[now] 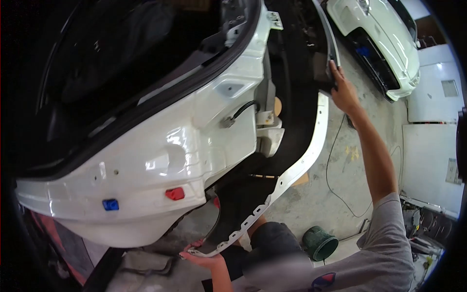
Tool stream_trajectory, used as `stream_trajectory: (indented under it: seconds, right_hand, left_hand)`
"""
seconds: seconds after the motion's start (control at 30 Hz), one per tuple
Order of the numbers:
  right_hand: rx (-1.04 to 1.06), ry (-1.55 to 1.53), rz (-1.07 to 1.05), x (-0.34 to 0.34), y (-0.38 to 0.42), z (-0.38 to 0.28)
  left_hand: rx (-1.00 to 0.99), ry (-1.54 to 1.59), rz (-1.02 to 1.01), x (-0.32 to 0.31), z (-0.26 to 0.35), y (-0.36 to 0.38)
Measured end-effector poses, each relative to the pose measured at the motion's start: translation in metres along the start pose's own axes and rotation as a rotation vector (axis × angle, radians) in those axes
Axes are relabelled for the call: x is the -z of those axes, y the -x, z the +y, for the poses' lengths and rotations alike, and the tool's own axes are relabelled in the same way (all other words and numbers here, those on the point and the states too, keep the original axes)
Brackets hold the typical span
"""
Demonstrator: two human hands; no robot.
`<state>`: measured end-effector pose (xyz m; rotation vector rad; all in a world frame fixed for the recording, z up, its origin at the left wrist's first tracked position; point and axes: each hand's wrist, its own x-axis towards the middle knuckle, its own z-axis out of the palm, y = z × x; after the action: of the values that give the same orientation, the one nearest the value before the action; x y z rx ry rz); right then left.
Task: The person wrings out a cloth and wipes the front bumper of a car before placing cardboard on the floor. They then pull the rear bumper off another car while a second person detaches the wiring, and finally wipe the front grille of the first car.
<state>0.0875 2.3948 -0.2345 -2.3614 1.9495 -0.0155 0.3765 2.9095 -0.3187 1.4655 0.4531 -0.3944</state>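
Observation:
A car bumper cover (311,141), with a white flange along its rim and a dark inner side, curves beside the bare rear of a white car body (160,151). My right hand (344,91) grips its far edge, fingers closed on the dark part. At the near end my left hand (202,259) holds the slotted tip of the flange from below, its fingers partly hidden. There is a gap between the cover and the body. Facing it on the body are a red clip (175,193), a blue clip (111,204) and a dangling wire connector (229,121).
Another white car (384,44) stands at the upper right. A dark green bucket (320,243) sits on the concrete floor to my right, and a thin black cable (335,190) trails across it. White cabinets (432,160) line the right side, with assorted parts below.

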Motion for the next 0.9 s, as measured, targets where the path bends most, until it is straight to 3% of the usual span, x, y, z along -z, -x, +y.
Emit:
stream_trajectory:
  seconds: [0.33, 0.43, 0.6, 0.73, 0.9]
  right_hand:
    - [-0.019, -0.053, -0.015, -0.025, -0.008, 0.038]
    - [-0.026, -0.064, 0.008, -0.033, -0.009, 0.05]
    - [-0.021, -0.128, 0.033, -0.052, -0.007, 0.079]
    - [0.002, -0.146, 0.061, -0.066, -0.005, 0.096]
    - [-0.007, -0.178, 0.052, -0.073, -0.001, 0.103]
  left_hand:
    - [-0.063, -0.159, -0.083, -0.008, -0.02, 0.022]
    - [0.051, -0.094, -0.078, 0.001, -0.034, 0.027]
    - [0.067, -0.093, -0.134, 0.009, -0.06, 0.037]
    - [-0.031, -0.148, -0.143, 0.011, -0.071, 0.045]
    - [-0.052, -0.263, -0.023, 0.01, -0.075, 0.052]
